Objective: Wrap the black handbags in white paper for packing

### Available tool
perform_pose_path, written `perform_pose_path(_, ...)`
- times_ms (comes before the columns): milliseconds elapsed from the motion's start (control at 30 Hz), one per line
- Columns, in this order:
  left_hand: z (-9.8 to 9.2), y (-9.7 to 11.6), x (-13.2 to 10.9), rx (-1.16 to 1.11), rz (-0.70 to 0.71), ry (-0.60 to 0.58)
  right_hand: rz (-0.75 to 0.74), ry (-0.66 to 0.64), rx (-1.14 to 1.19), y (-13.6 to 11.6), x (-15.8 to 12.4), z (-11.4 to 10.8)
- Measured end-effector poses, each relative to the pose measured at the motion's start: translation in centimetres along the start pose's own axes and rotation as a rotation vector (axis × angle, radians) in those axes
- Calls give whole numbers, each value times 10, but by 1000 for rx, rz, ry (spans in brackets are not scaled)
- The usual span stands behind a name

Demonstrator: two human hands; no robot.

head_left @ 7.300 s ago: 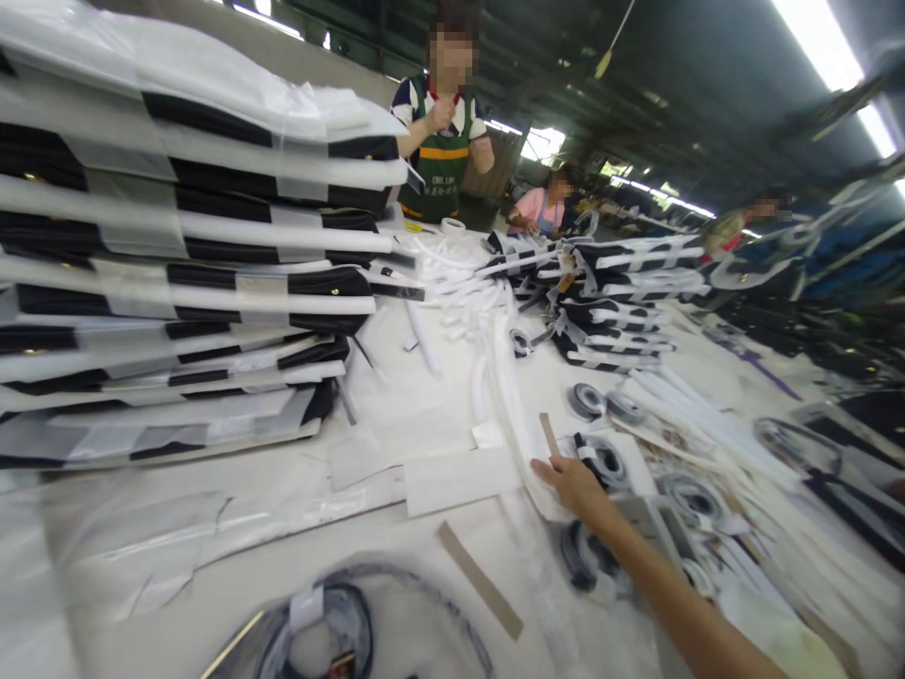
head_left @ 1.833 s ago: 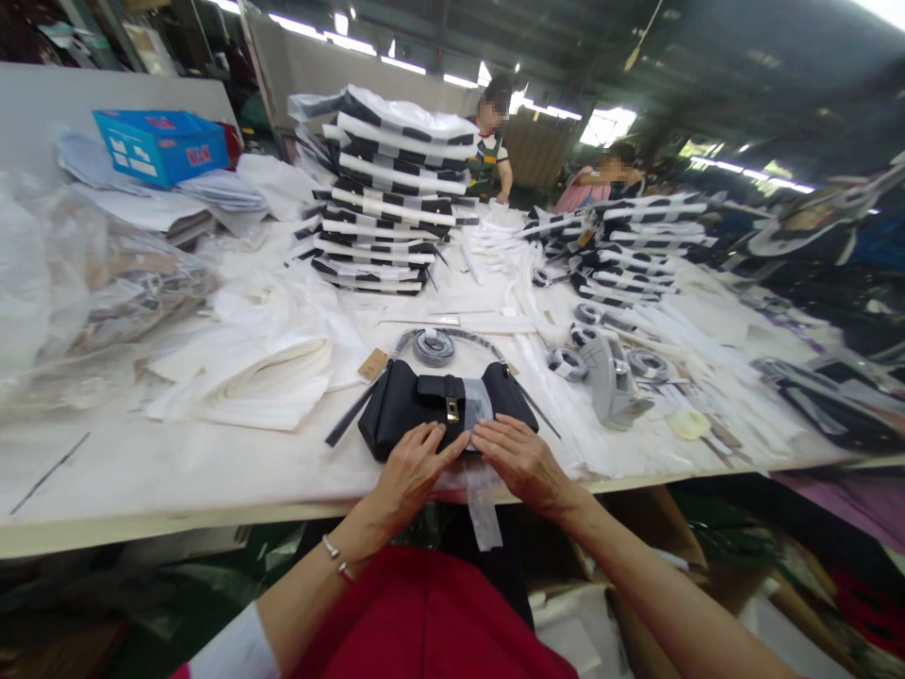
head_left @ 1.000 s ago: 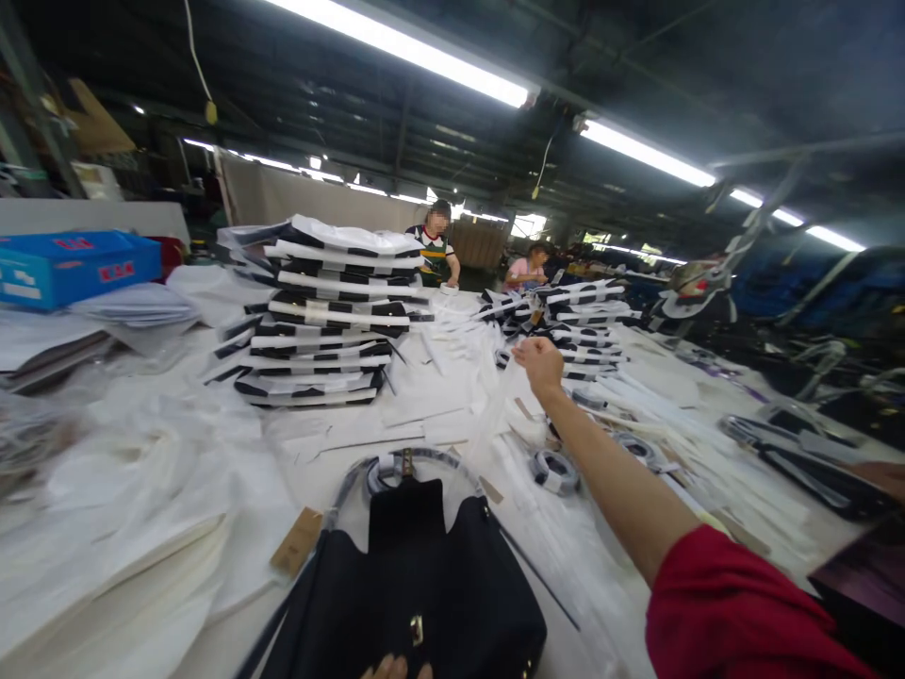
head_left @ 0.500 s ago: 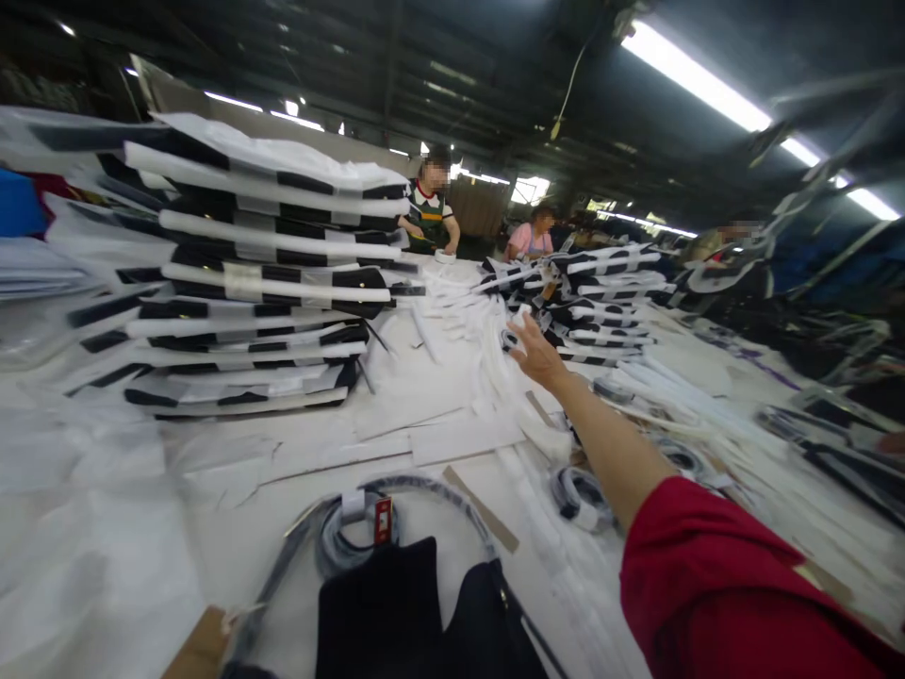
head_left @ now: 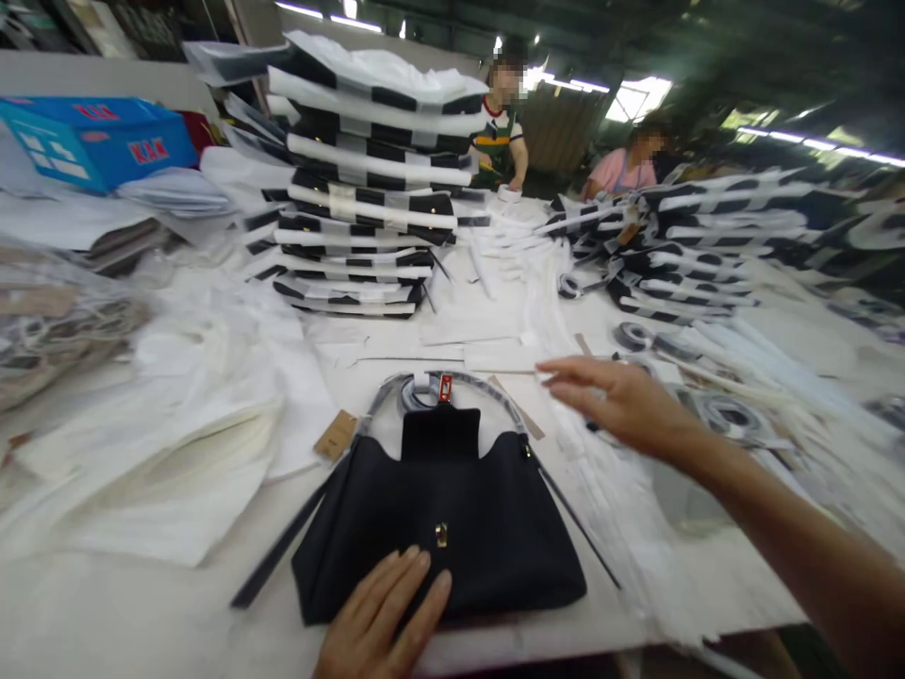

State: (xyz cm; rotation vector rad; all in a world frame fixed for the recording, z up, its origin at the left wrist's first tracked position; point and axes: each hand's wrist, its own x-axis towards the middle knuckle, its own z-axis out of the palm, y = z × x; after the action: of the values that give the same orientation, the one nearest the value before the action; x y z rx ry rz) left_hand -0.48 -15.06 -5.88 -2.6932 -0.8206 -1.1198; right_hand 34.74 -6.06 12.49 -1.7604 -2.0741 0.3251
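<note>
A black handbag (head_left: 495,556) lies on the table in front of me, its flap (head_left: 440,434) folded up and away. It has a small gold-coloured clasp (head_left: 441,535) on the front and a plastic-wrapped handle (head_left: 487,389) arching behind. My left hand (head_left: 386,613) rests flat on the bag's lower front, fingers stretched out. Over the table to the right of the handle is my right hand (head_left: 622,405), its fingers extended leftward with nothing visible in them. A coiled wrapped strap (head_left: 412,394) lies inside the handle's arch, beside a red-framed metal piece (head_left: 445,388) at the flap's edge.
A tall stack of wrapped black bags (head_left: 368,203) stands behind, with another stack (head_left: 721,245) at the right. White wrapping sheets (head_left: 162,443) cover the left side. A blue box (head_left: 106,141) sits at far left. Two people (head_left: 501,132) work across the table.
My right hand has come back from the far right stack toward the handbag. My left hand has come into view on the bag. The view has turned downward and left.
</note>
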Motion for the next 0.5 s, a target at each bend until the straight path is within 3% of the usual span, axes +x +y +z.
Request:
perform_pose_path(67, -5, 3, 6, -43, -28, -35, -169, -161, 24, -54, -52, 24)
perform_pose_path(167, -17, 7, 16, -64, -24, -141, -317, -144, -90, -98, -109, 75)
perform_pose_path(267, -30, 8, 32, -47, -24, -257, -336, -18, -195, -100, -132, 121)
perform_pose_path(400, -33, 1, 60, 68, 32, -428, -307, 255, -281, -84, -131, 161)
perform_pose_path(500, -23, -6, 65, 107, 148, -396, -275, 388, -305, -88, -130, 174)
